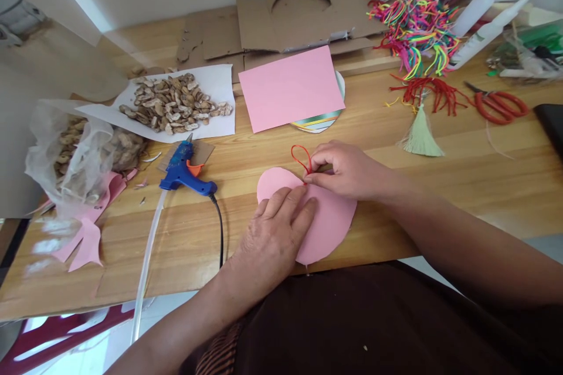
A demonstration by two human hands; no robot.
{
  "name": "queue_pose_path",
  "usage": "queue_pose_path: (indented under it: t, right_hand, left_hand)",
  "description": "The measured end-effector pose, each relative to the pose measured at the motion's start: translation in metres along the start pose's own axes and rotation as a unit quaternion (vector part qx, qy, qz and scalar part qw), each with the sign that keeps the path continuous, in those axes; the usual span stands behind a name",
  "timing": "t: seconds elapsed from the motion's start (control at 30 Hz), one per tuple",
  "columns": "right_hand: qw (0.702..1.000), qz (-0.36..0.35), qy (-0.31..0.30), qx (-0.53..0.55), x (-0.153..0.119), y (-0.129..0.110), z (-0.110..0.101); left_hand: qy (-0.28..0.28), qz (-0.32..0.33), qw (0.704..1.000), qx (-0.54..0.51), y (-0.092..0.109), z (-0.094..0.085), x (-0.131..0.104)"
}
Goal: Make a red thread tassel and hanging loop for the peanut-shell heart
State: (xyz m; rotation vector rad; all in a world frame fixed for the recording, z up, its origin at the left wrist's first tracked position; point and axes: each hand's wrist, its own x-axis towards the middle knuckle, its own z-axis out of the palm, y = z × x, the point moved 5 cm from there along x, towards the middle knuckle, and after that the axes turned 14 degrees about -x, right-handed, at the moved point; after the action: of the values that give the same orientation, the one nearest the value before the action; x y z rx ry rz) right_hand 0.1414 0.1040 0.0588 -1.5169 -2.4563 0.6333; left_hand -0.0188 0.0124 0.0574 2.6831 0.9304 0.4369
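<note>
A pink paper heart [331,227] lies on the wooden table close to its front edge. Across the heart's left side rests my left hand [278,225], its fingers stretched out and pressing on the paper. My right hand [345,171] pinches a red cord [309,159] between thumb and fingers at the notch of the heart. The cord's loop sticks up beyond the notch; its lower end is hidden by my fingers. Behind my hands, a pink paper sheet [292,89] partly covers a rounded piece with coloured stripes.
A blue glue gun [185,179] lies left, its cable running toward the front edge. Peanut shells [169,102] sit on white paper behind it. Right are a pale green tassel [422,133], red-handled scissors [500,106] and colourful cords [417,29]. Cardboard [299,17] lies at the back.
</note>
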Motion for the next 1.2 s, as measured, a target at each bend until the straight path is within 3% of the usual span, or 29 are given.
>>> queue_pose_path:
  t: [0.63,1.2]
  right_hand:
    - [0.998,0.017,-0.061,0.032,0.007,0.005,-0.001]
    - [0.998,0.008,-0.058,-0.01,0.011,0.0,0.0]
  left_hand:
    - [0.006,-0.011,0.999,-0.032,-0.004,0.0,-0.005]
    - [0.0,-0.021,1.0,-0.008,-0.006,0.0,-0.003]
